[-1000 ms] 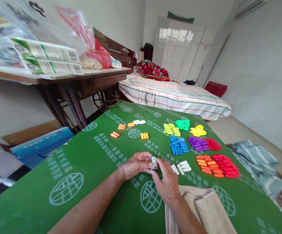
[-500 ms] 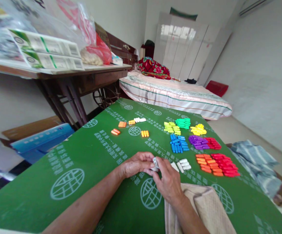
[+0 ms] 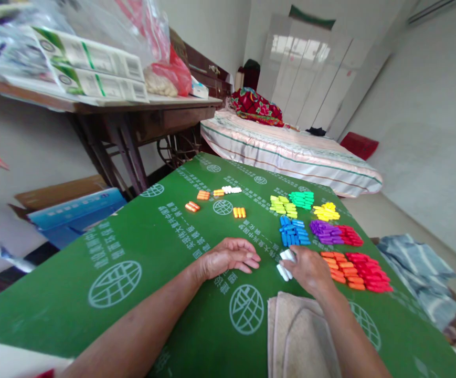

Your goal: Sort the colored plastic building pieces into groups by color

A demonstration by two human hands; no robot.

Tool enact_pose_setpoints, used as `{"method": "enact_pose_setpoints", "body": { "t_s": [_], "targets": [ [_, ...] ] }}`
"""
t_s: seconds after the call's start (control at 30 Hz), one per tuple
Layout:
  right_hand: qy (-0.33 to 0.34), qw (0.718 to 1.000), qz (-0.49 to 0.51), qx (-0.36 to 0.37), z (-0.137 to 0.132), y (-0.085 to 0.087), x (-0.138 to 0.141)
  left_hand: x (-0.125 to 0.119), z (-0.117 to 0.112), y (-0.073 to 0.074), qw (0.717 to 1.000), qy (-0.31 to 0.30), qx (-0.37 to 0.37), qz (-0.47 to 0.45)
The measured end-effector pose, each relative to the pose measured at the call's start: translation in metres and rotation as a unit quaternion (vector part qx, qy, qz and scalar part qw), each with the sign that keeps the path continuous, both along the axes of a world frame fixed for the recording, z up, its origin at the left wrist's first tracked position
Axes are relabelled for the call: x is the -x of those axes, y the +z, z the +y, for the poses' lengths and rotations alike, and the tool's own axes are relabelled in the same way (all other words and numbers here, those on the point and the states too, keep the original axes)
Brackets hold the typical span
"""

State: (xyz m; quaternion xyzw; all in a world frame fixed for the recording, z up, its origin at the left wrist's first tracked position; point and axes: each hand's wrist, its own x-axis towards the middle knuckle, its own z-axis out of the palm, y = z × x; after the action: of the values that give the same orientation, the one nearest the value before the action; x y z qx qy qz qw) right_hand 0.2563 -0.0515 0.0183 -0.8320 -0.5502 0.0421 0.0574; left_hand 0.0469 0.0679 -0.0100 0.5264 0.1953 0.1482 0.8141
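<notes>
My left hand [image 3: 233, 255] hovers over the middle of the green tabletop [image 3: 165, 294], fingers loosely stretched and slightly bent, with nothing visible in them. To its right, my right hand [image 3: 310, 269] is pinched down at a small group of white capsule-shaped pieces [image 3: 285, 272]; the hand hides part of this group. Just beyond lie blue pieces [image 3: 294, 231]. Beside the right wrist are orange pieces [image 3: 346, 272] and red pieces [image 3: 369, 273]. Farther up the table sit small sets of orange-and-white pieces [image 3: 192, 207], yellow-orange pieces [image 3: 239, 212] and white pieces [image 3: 231, 189].
Purple pieces [image 3: 325, 232], yellow pieces [image 3: 326, 211], green pieces [image 3: 301, 199] and lime pieces [image 3: 283, 206] form piles at the right. A folded beige cloth [image 3: 302, 331] lies near me. Behind stand a cluttered desk [image 3: 149, 107] and a bed [image 3: 290, 152].
My hands have come apart. The right one has moved right to the white pieces, and the white thing between both hands no longer shows there. The view has shifted slightly.
</notes>
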Motion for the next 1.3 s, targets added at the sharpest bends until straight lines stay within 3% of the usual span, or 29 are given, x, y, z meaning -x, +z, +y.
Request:
{"method": "enact_pose_setpoints", "body": {
  "t_s": [0.17,0.53,0.7,0.83,0.93,1.03,1.13,1.23,1.3],
  "targets": [
    [-0.009,0.997,-0.023,0.069,0.012,0.006,0.005,0.001,-0.001,0.0,1.0,0.007,0.001,-0.002],
    [-0.017,0.993,-0.017,0.113,0.018,0.014,0.004,0.001,0.0,0.002,1.0,0.002,0.0,0.006],
    [-0.04,0.997,0.001,0.07,0.013,0.012,-0.013,0.001,0.0,0.002,1.0,0.003,0.006,0.006],
    [-0.1,0.995,0.008,-0.016,0.005,0.009,-0.027,0.001,0.001,0.001,1.0,-0.002,0.012,0.0],
    [-0.113,0.99,0.032,-0.079,-0.004,0.006,-0.023,0.003,0.003,0.001,1.0,0.012,0.006,-0.001],
    [-0.056,0.983,0.093,-0.145,-0.013,-0.003,0.002,0.005,0.007,-0.001,0.997,0.072,-0.012,-0.009],
    [0.075,0.969,0.162,-0.172,-0.022,-0.018,0.039,0.005,0.015,-0.005,0.98,0.191,-0.057,0.015],
    [0.183,0.953,0.174,-0.165,-0.028,-0.038,0.067,0.007,0.027,-0.009,0.927,0.327,-0.142,0.111],
    [0.209,0.948,0.171,-0.172,-0.03,-0.052,0.076,0.01,0.036,-0.01,0.879,0.384,-0.214,0.187]
  ]
}}
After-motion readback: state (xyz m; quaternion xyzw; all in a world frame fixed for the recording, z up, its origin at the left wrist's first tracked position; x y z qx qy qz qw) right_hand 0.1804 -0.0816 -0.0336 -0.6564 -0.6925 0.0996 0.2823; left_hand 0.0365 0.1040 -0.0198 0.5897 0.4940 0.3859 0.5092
